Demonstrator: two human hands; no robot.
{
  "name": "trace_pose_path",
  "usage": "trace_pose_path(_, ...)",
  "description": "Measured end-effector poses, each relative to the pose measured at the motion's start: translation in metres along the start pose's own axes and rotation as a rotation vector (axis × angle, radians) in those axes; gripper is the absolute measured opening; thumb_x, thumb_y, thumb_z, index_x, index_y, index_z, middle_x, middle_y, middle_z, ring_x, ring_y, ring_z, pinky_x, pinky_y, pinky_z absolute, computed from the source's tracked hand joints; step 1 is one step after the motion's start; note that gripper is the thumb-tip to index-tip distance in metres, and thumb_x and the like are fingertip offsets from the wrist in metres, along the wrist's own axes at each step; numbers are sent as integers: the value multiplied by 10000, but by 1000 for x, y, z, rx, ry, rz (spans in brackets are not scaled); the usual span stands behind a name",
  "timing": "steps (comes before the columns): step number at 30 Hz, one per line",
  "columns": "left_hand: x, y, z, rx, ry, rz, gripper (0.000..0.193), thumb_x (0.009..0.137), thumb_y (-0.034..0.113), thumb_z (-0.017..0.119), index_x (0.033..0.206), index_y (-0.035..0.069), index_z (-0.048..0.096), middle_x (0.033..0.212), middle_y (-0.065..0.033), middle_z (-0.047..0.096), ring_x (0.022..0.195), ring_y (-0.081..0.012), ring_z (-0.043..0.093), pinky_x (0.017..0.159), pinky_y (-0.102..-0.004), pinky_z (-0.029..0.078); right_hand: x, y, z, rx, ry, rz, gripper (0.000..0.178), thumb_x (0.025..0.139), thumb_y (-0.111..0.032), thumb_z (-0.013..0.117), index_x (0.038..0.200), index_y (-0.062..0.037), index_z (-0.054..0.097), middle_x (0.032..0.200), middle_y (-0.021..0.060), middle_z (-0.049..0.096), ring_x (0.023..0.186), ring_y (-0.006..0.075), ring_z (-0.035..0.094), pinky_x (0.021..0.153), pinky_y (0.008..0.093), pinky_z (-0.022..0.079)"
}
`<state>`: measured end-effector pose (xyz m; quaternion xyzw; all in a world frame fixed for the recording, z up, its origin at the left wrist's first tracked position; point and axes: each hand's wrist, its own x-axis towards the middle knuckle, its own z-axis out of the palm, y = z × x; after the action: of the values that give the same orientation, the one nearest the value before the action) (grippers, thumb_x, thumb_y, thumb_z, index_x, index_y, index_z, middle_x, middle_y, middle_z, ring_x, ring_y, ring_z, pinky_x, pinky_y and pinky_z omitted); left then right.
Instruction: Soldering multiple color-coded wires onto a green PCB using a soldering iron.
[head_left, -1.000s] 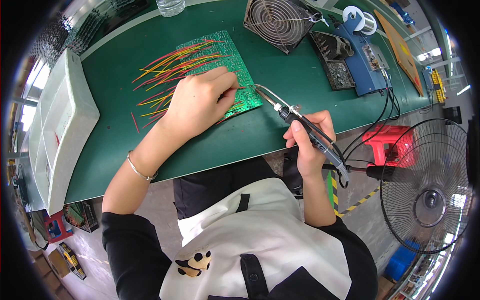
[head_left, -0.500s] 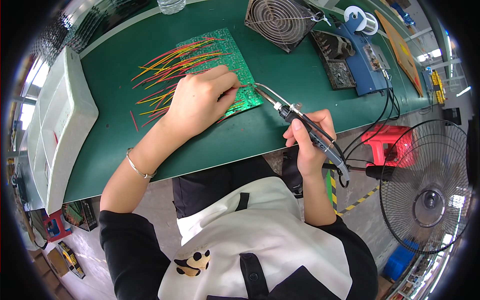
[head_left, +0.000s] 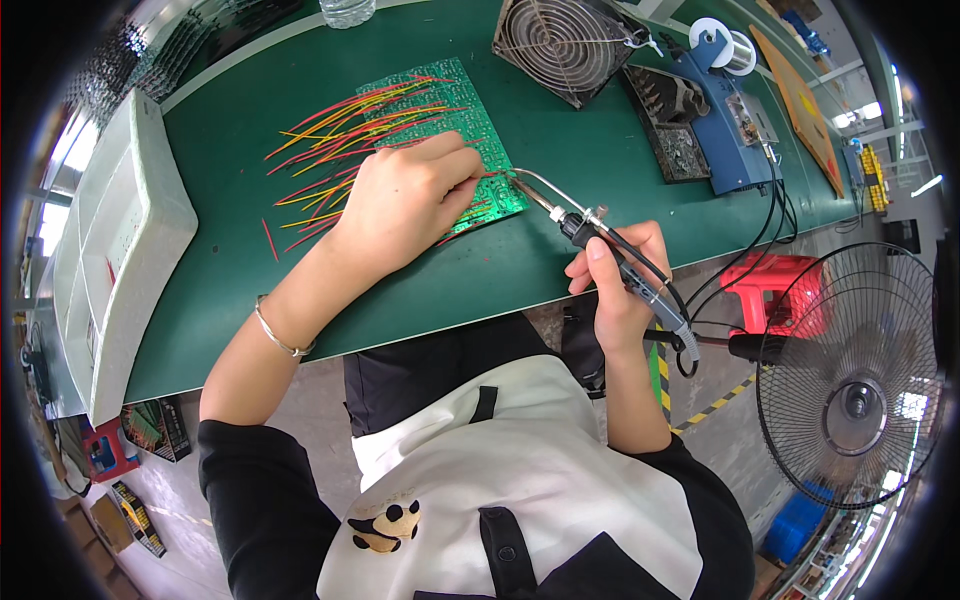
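Note:
A green circuit board lies on the table, with several red and yellow wires fixed to it and fanning out leftward. My left hand rests over the board, thumb and fingers pinched on a red wire whose end shows at the board's right edge. My right hand is closed round a soldering iron with a thin curved metal tube clamped alongside. The iron's tip meets the board's right edge, close to the end of that wire. My left fingertips are partly hidden.
One loose red wire lies left of the board. A white divided tray stands at the left. Behind are a square fan, an iron stand, and a blue soldering unit with a solder spool. A caged fan stands at right.
Almost nothing differs. Both hands, the iron and the board hold their places relative to each other; the whole view has shifted very slightly.

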<state>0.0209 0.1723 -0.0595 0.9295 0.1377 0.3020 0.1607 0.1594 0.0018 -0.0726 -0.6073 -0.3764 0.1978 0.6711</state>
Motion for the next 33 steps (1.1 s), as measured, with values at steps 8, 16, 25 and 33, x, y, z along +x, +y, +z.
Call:
trace_pose_path(8,0,1,0,22,-4,13,58,725,25,612,780,34,594,697,-60,527,548,-233,545,485,-318,441,0,0,-3,53,-27,0,185,813,-74,613,836,5,448,652,107,590,521,104,571,449,203,462)
trace_pose_path(16,-1,0,0,36,-7,9,62,723,19,612,779,35,592,702,-58,530,557,-236,548,488,-319,446,-1,0,-4,49,-28,20,190,810,-73,620,851,10,454,664,108,593,526,99,571,454,204,469)
trace_pose_path(25,-1,0,-1,45,-9,25,60,721,24,615,776,32,593,717,-61,529,569,-245,553,494,-323,451,-1,-2,2,-24,-4,1,176,824,-93,581,819,0,432,593,134,578,444,134,537,435,221,440)
trace_pose_path(33,-1,0,0,50,-19,22,50,722,25,612,769,26,594,713,-66,526,572,-249,554,491,-329,455,-2,1,0,-5,24,-39,177,823,-100,579,824,-1,432,597,129,579,433,135,525,427,219,429)
